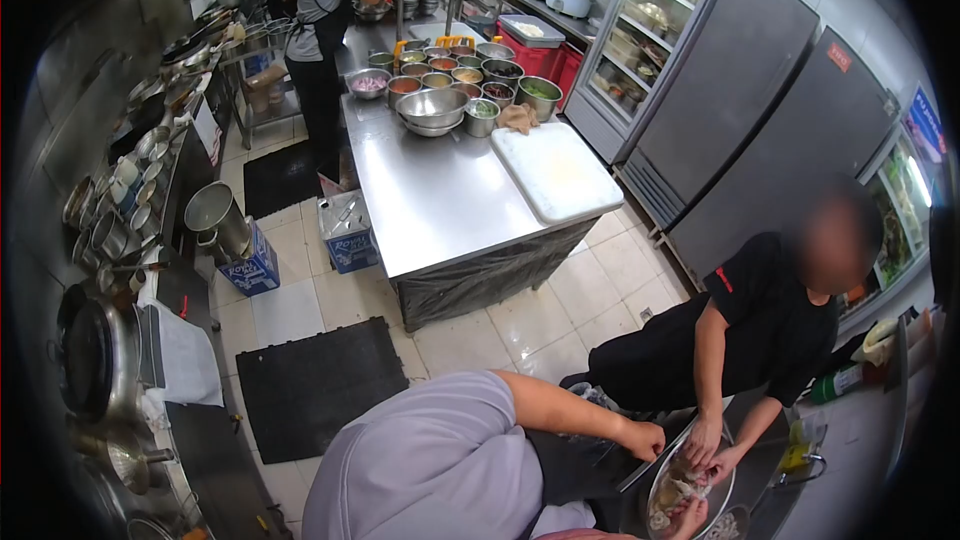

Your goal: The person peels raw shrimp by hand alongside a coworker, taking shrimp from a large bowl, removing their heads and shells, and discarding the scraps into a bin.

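At the lower right, my left hand (645,439) is closed in a fist near the rim of a metal bowl (728,485). What it holds, if anything, is hidden. My right hand (690,517) is at the bowl's lower side, its fingers pinched on a pale, wet piece of food (688,490). A co-worker in black reaches into the same bowl with both hands (706,445), touching the pale food. More whitish pieces lie inside the bowl. A smaller strainer-like container (727,522) with pale pieces sits beside it.
A steel table (440,205) stands behind, bearing a white cutting board (556,172) and several metal containers. Black mats (318,387) lie on the tiled floor. Woks (88,350) line the left side; grey refrigerator doors (720,70) stand right. Two other people are at the back.
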The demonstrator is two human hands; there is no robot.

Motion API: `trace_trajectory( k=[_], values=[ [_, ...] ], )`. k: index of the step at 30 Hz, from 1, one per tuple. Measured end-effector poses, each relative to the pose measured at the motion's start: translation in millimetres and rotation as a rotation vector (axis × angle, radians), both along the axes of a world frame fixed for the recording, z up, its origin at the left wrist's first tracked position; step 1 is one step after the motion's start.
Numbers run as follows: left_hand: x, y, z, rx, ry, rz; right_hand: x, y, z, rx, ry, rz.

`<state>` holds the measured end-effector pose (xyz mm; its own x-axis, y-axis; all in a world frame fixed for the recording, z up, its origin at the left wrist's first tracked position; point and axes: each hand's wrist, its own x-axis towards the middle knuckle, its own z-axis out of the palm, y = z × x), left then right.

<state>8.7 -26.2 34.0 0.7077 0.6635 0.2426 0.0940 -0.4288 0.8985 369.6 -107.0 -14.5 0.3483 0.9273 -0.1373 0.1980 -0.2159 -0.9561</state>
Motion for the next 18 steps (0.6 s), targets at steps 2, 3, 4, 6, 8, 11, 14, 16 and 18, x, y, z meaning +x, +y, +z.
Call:
trace_trajectory(
  k=[2,3,4,6,8,11,14,16,18],
  values=[
    [6.7,-0.4,3.3,0.019,0.032,-0.022,-14.0,-1.4,2.5,0.014,0.029,0.005],
    [8.8,-1.0,4.2,0.034,0.066,-0.047,-21.7,-3.7,3.4,0.019,0.044,0.007],
    [9.4,-2.1,4.1,0.035,0.065,-0.047,-30.2,-5.7,3.9,0.024,0.060,0.008],
    [8.5,-12.2,6.9,0.245,-0.065,0.057,-48.6,-12.1,8.8,0.030,0.091,0.008],
    [1.7,-17.0,22.5,0.223,-0.054,0.016,-64.9,-14.5,12.5,0.035,0.123,0.009],
    [-0.5,-20.8,28.4,0.225,-0.063,-0.033,-93.9,-19.1,25.5,0.006,0.129,0.042],
    [-1.7,-22.2,30.0,0.247,-0.053,-0.063,-147.4,-31.9,64.9,-0.020,0.139,0.043],
    [-3.6,-22.7,30.0,0.248,-0.024,-0.084,-165.9,-34.9,74.7,-0.023,0.173,0.061],
    [-4.1,-22.2,27.3,0.140,-0.011,-0.111,-181.0,-33.8,80.2,-0.019,0.169,0.061]
  ],
)
